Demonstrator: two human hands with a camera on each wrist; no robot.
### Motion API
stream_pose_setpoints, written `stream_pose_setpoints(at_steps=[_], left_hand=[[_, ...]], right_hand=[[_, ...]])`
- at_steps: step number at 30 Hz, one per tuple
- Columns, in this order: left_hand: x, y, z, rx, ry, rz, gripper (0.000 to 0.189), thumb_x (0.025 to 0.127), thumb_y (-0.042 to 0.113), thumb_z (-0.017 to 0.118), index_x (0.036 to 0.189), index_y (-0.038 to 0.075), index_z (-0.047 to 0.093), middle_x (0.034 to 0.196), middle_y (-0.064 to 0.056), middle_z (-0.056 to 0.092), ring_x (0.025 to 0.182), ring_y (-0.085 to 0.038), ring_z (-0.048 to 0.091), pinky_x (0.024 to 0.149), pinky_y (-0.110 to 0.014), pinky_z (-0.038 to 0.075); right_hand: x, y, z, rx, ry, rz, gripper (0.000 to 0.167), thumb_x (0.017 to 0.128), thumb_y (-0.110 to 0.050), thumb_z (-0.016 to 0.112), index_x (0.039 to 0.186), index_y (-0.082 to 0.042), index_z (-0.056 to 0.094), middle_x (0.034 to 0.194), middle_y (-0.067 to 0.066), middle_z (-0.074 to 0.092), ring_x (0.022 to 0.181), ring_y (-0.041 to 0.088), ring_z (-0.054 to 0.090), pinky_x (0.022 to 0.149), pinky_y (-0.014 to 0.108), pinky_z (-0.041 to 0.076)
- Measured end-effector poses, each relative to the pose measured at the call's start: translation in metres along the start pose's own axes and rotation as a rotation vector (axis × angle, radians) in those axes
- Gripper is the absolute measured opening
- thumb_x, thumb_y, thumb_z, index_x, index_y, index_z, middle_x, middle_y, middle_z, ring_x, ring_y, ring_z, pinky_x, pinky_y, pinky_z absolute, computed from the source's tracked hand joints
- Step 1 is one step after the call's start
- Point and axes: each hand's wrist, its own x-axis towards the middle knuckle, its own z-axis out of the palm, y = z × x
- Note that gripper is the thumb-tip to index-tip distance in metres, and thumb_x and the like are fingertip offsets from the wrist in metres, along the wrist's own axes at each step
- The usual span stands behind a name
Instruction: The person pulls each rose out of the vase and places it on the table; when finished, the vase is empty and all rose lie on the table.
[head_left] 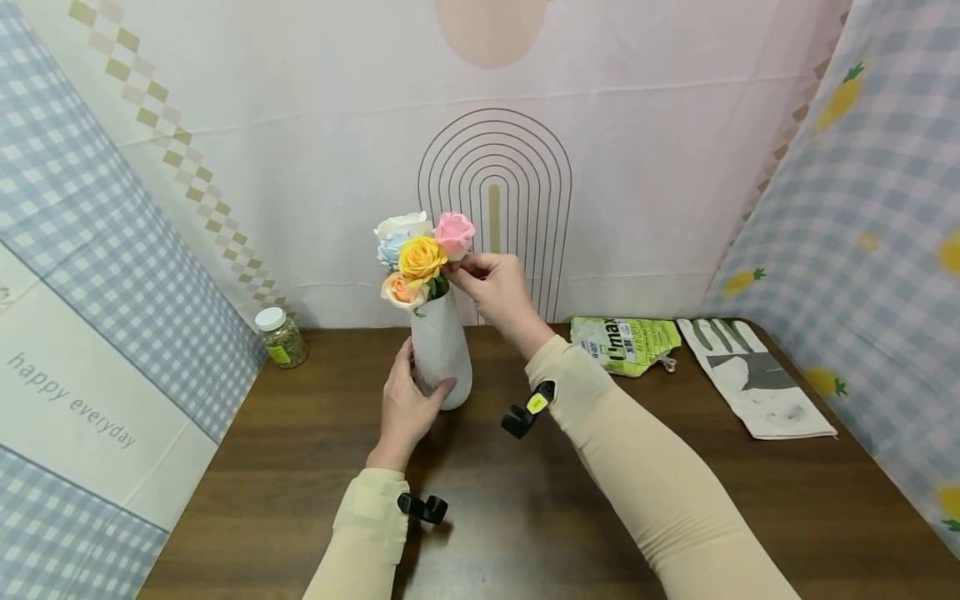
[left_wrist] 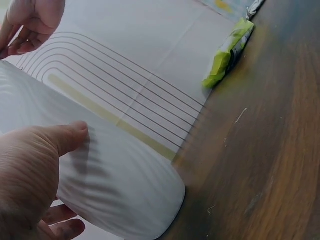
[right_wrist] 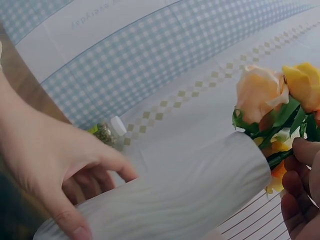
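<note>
A white ribbed vase (head_left: 442,354) stands upright on the table with several roses in its mouth: a pink rose (head_left: 453,235), a yellow rose (head_left: 422,260), a peach rose (head_left: 402,290), a pale blue rose (head_left: 391,249) and a white rose (head_left: 405,223). Low on the vase, my left hand (head_left: 406,402) grips its side, thumb on the near face. Just above the rim, my right hand (head_left: 501,292) pinches a green stem (right_wrist: 278,158) between thumb and fingers, right below the pink rose. In the left wrist view the blossoms are out of sight.
At the back left stands a clear jar (head_left: 282,340) with a white lid and dried green contents. Back right lie a green-and-white pouch (head_left: 637,343) and a folded white cloth (head_left: 780,408) with a printed pattern. Fabric curtains (head_left: 315,183) border the brown wooden table (head_left: 300,475).
</note>
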Motion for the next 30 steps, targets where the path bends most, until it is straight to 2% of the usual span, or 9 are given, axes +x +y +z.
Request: stream_pose_setpoints(at_steps=[7, 11, 15, 19, 21, 26, 30], left_hand=[[-0.001, 0.001, 0.002, -0.003, 0.015, 0.002, 0.090, 0.077, 0.029, 0.082, 0.148, 0.009, 0.030, 0.136, -0.015, 0.048, 0.119, -0.029, 0.052, 0.094, -0.046, 0.046], [-0.002, 0.001, 0.002, -0.003, 0.019, 0.006, 0.091, 0.077, 0.029, 0.082, 0.149, 0.008, 0.030, 0.137, -0.015, 0.048, 0.120, -0.029, 0.051, 0.097, -0.046, 0.044], [-0.003, 0.001, 0.002, -0.005, 0.022, 0.011, 0.091, 0.077, 0.028, 0.082, 0.148, 0.008, 0.030, 0.136, -0.015, 0.048, 0.120, -0.028, 0.051, 0.099, -0.046, 0.042], [-0.004, 0.001, 0.002, -0.006, 0.018, 0.007, 0.091, 0.077, 0.027, 0.082, 0.148, 0.008, 0.030, 0.137, -0.015, 0.048, 0.120, -0.028, 0.050, 0.099, -0.047, 0.042], [-0.004, 0.000, 0.003, -0.005, 0.020, 0.008, 0.091, 0.077, 0.027, 0.082, 0.148, 0.007, 0.029, 0.136, -0.015, 0.048, 0.120, -0.028, 0.051, 0.098, -0.047, 0.042], [-0.003, 0.000, 0.003, 0.004, 0.027, 0.018, 0.089, 0.078, 0.028, 0.081, 0.148, 0.007, 0.030, 0.135, -0.016, 0.049, 0.119, -0.029, 0.051, 0.096, -0.047, 0.043], [-0.002, 0.001, 0.003, 0.009, 0.026, 0.025, 0.088, 0.079, 0.028, 0.081, 0.148, 0.007, 0.030, 0.136, -0.016, 0.049, 0.118, -0.029, 0.051, 0.096, -0.047, 0.043]], right_hand=[[0.001, -0.004, -0.003, 0.080, 0.028, 0.033, 0.022, 0.084, -0.020, 0.076, 0.094, 0.000, 0.075, 0.078, 0.007, 0.068, 0.071, 0.012, 0.057, 0.061, 0.025, 0.046], [-0.001, -0.007, -0.008, 0.141, 0.068, 0.019, 0.023, 0.085, -0.016, 0.074, 0.099, 0.002, 0.074, 0.083, 0.009, 0.070, 0.075, 0.013, 0.061, 0.067, 0.028, 0.051], [-0.002, -0.012, -0.017, 0.235, 0.145, 0.014, 0.020, 0.085, -0.010, 0.073, 0.100, 0.003, 0.074, 0.086, 0.004, 0.072, 0.077, 0.012, 0.063, 0.072, 0.029, 0.053], [-0.003, -0.018, -0.029, 0.357, 0.236, 0.008, 0.008, 0.083, -0.004, 0.074, 0.091, -0.003, 0.077, 0.082, 0.002, 0.072, 0.070, 0.010, 0.060, 0.067, 0.025, 0.051], [-0.003, -0.021, -0.036, 0.399, 0.270, -0.002, 0.008, 0.082, -0.003, 0.075, 0.086, -0.009, 0.078, 0.081, 0.002, 0.072, 0.069, 0.010, 0.060, 0.065, 0.024, 0.051], [-0.006, -0.023, -0.056, 0.438, 0.338, -0.032, 0.013, 0.081, -0.003, 0.076, 0.083, -0.016, 0.078, 0.080, 0.000, 0.072, 0.066, 0.009, 0.059, 0.064, 0.023, 0.050], [-0.008, -0.027, -0.072, 0.466, 0.395, -0.046, 0.013, 0.081, -0.003, 0.076, 0.082, -0.016, 0.078, 0.077, -0.001, 0.072, 0.063, 0.009, 0.057, 0.062, 0.022, 0.047]])
